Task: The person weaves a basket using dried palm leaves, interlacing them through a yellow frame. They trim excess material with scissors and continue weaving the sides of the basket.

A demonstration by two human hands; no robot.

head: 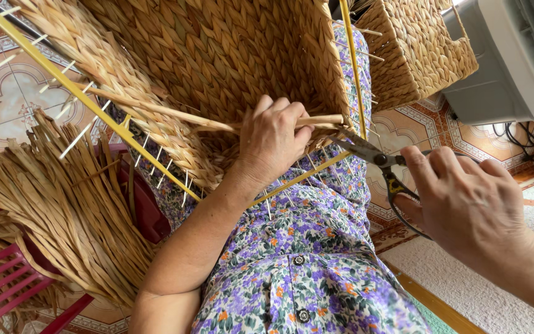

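Observation:
A half-woven straw basket (217, 55) on a yellow wire frame (94, 105) rests on my lap. My left hand (273, 139) grips a thick straw strand (217, 124) at the basket's lower edge, pinching its end. My right hand (465, 204) holds black scissors (372, 154) by the handles. The blades point left and are slightly apart, right beside the strand's end near the left fingers.
A bundle of loose straw strips (63, 210) lies at the left over a red plastic stool (7, 278). A finished woven basket (421, 49) stands at the upper right beside a grey fan housing (514, 68). Below are a patterned tile floor (7, 99) and a pale mat (514, 297).

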